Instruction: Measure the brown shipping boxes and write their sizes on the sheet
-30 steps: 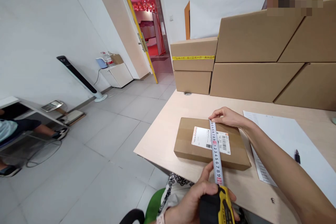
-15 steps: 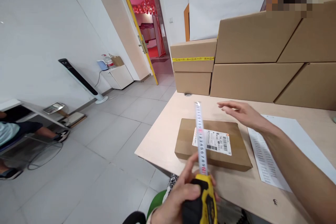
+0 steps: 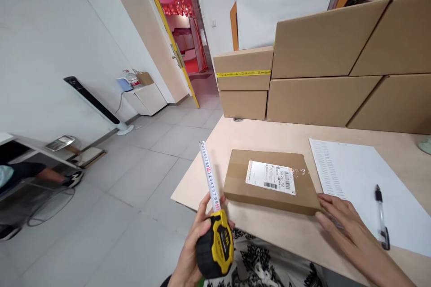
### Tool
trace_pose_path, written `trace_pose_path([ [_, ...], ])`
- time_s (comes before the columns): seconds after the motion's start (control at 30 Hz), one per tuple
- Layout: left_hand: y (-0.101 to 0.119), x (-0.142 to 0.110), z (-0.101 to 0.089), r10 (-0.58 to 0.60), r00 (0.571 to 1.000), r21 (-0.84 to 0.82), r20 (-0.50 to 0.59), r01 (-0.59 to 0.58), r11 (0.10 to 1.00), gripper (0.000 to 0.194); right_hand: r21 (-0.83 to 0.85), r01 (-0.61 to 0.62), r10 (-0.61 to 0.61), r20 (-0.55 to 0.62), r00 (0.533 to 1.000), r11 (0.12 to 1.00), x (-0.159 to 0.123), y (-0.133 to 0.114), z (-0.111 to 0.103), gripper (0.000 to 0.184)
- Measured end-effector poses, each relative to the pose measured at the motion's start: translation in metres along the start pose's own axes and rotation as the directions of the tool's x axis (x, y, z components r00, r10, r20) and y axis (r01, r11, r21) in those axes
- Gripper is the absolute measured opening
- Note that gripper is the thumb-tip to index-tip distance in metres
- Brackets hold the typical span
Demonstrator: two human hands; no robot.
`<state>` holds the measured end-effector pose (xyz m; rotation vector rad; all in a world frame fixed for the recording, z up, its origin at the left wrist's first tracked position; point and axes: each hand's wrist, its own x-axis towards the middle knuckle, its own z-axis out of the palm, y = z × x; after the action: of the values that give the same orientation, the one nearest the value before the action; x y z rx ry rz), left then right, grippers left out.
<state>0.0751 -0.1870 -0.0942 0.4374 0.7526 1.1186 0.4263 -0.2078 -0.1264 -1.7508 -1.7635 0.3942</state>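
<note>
The left hand [image 3: 190, 244] held a tape measure [image 3: 215, 246], its grip closed round the case with the thumb near the mouth, likely to steady the tool and keep the drawn-out blade [image 3: 209, 175] under control. The blade rose at a slant just beside the box, its free end unsupported, its numbers turned up towards the wearer, an angle that suited reading.

The flat cardboard box [image 3: 239, 172] lay on the tabletop [image 3: 286, 136] near its front edge, within easy reach, its broad face down for a stable rest and its label [image 3: 271, 177] uppermost and in plain sight. The right hand [image 3: 357, 228] was at the box's near right corner, its grip loosely spread, thumb and fingers apart; that placing probably helped steady or guide the box, though how hard it pressed could not be told.

A printed sheet [image 3: 363, 166] lay to the right with a pen [image 3: 380, 210] on it, both handy to the right hand. Larger cartons [image 3: 323, 103] stood stacked behind, leaving the front free for handling.
</note>
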Motion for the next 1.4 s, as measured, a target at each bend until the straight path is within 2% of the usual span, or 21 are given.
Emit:
trace_pose_path([
  [0.07,0.006,0.004,0.006,0.036,0.998,0.045,0.049,-0.038,0.998,0.069,0.043,-0.036,0.036,0.0,0.999,0.998,0.0,-0.014,0.0,0.043],
  [0.17,0.03,0.013,0.017,0.098,0.986,0.123,0.134,-0.114,0.986,0.068,0.096,-0.041,0.044,-0.032,0.999,0.995,0.014,-0.024,-0.01,0.041],
  [0.37,0.08,0.056,0.052,0.107,0.956,0.205,0.275,-0.167,0.964,0.069,0.156,-0.005,0.025,-0.123,0.992,0.988,0.072,-0.014,-0.023,0.057],
  [0.47,0.093,0.078,0.07,0.088,0.952,0.23,0.294,-0.16,0.96,0.066,0.264,-0.059,0.088,-0.097,0.991,0.963,0.103,-0.007,-0.022,0.059],
  [0.53,0.096,0.082,0.077,0.077,0.954,0.226,0.29,-0.146,0.963,0.065,0.383,-0.084,0.113,-0.054,0.992,0.92,0.119,-0.001,-0.017,0.056],
  [0.63,0.093,0.069,0.081,0.041,0.956,0.18,0.292,-0.097,0.979,0.064,0.542,-0.093,0.125,-0.023,0.992,0.835,0.137,0.01,-0.005,0.056],
  [0.73,0.08,0.044,0.081,-0.073,0.931,0.114,0.356,0.034,0.993,0.064,0.628,-0.091,0.146,-0.036,0.989,0.773,0.148,0.02,0.008,0.059],
  [0.83,0.061,0.026,0.086,-0.208,0.879,0.079,0.429,0.192,0.978,0.068,0.681,-0.074,0.132,-0.034,0.991,0.728,0.155,0.022,0.014,0.081],
  [0.9,0.049,0.023,0.092,-0.27,0.852,0.089,0.448,0.259,0.962,0.067,0.697,-0.076,0.103,0.002,0.995,0.713,0.155,0.019,0.016,0.098],
  [0.97,0.039,0.026,0.096,-0.311,0.839,0.111,0.446,0.293,0.95,0.064,0.665,-0.098,0.104,0.03,0.994,0.74,0.152,0.016,0.017,0.104],
  [1.13,0.025,0.036,0.092,-0.388,0.807,0.157,0.445,0.357,0.921,0.066,0.503,-0.124,0.162,-0.032,0.986,0.855,0.132,0.009,0.02,0.092],
  [1.27,0.026,0.035,0.088,-0.437,0.782,0.21,0.444,0.383,0.9,0.064,0.469,-0.095,0.141,-0.065,0.988,0.878,0.126,0.005,0.022,0.09],
  [1.4,0.034,0.032,0.092,-0.458,0.783,0.249,0.421,0.385,0.888,0.061,0.455,-0.084,0.12,-0.052,0.991,0.887,0.127,0.001,0.021,0.088],
])
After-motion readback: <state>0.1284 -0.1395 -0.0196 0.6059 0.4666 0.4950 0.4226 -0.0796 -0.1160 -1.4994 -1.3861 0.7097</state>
